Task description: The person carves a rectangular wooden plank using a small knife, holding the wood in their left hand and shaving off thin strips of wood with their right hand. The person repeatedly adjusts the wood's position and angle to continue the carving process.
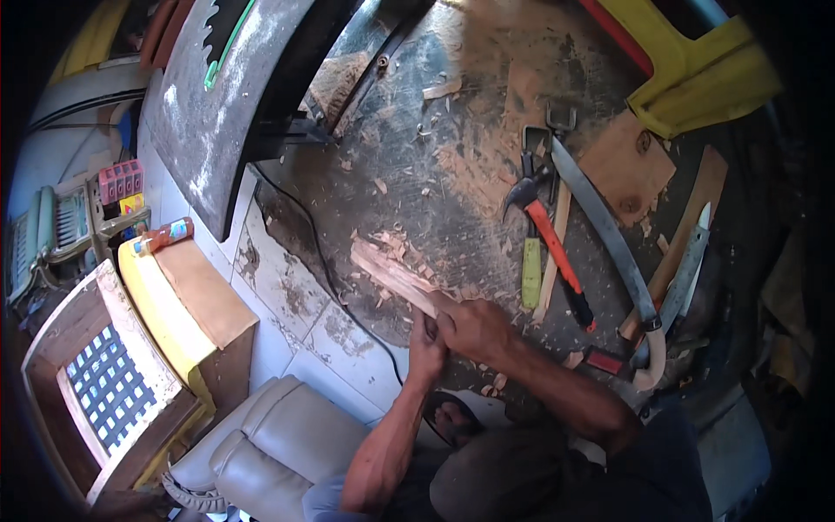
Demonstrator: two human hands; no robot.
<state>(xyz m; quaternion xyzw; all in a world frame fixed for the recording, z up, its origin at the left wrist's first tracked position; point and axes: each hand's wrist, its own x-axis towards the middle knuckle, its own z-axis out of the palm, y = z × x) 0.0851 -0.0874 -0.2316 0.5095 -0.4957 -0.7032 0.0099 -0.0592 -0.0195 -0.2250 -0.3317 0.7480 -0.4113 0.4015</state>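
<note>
Both my hands are on a pale piece of wood (393,275), roughly carved, which slants up and left from them over a scatter of shavings (391,246). My left hand (426,352) is closed round its near end. My right hand (477,332) is closed on the wood just above and to the right of it, its fingers partly hidden. Whether a small tool is also between the hands I cannot make out. Right of the wood lies a claw hammer (550,237) with an orange and black handle, next to a yellow-green strip (531,271).
A long curved blade (604,217) with a pale handle lies on the right, beside a knife (683,265) and a plywood piece (628,165). A black cable (315,235) crosses the floor. Left stand a saw table (204,113), a webbed wooden frame (100,383) and grey cushions (278,444).
</note>
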